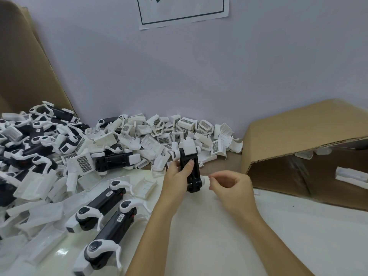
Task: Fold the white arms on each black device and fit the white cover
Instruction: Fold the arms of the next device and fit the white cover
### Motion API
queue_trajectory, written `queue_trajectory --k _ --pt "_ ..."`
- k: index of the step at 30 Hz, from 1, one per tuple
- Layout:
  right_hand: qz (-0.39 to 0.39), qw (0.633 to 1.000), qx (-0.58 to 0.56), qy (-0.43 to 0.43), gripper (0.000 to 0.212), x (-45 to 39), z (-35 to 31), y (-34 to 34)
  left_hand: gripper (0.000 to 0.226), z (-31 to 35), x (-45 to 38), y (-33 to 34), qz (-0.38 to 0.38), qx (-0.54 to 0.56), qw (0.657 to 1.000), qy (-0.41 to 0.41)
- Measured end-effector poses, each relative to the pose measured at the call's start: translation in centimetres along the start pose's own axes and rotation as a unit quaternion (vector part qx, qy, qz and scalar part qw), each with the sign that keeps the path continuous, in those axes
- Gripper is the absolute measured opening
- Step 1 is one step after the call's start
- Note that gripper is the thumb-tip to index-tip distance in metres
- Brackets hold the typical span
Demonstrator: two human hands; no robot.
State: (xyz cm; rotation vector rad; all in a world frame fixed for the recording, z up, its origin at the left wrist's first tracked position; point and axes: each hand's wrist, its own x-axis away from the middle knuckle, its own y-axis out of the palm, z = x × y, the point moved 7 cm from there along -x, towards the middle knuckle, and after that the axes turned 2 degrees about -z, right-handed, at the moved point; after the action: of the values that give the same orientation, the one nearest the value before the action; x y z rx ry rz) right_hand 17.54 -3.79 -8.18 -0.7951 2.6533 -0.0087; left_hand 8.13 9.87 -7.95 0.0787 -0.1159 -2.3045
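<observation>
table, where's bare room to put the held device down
Bare white table lies right of the forearms, up to the cardboard box. Left of the left hand it is crowded with black devices and white covers.

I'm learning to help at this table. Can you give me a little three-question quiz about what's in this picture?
1. True or false: the left hand holds the black plastic device with white arms upright above the white table.
2. The right hand is: A) gripping a cover, B) holding nothing, C) pressing the table.
3. What lies tipped over at the right?

Key:
1. True.
2. B; its fingers hang loosely curled.
3. The brown cardboard box, lying on its side with its opening showing.
</observation>
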Motion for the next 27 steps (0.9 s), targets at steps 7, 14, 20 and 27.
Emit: queue_trajectory --k 7,14,20,27 --pt "0.004 1.000 0.000 0.027 0.019 -0.1 0.5 0.1 0.015 -0.1 -0.5 -0.9 0.029 0.030 0.999 -0.012" --pt "0.032 0.998 0.016 0.044 0.026 -0.4 1.3 -0.3 0.035 0.0 -0.6 -1.7 0.064 -0.009 0.998 0.000" --pt "0.013 1.000 -0.005 0.026 0.020 -0.3 0.8 -0.1 0.045 -0.9 -0.2 -0.5 -0.001 0.292 0.950 -0.115" --pt "-0.006 0.999 -0.026 0.018 0.013 -0.3 0.7 0.2 0.034 -0.2 0.0 0.4 -0.035 0.190 0.978 -0.076"
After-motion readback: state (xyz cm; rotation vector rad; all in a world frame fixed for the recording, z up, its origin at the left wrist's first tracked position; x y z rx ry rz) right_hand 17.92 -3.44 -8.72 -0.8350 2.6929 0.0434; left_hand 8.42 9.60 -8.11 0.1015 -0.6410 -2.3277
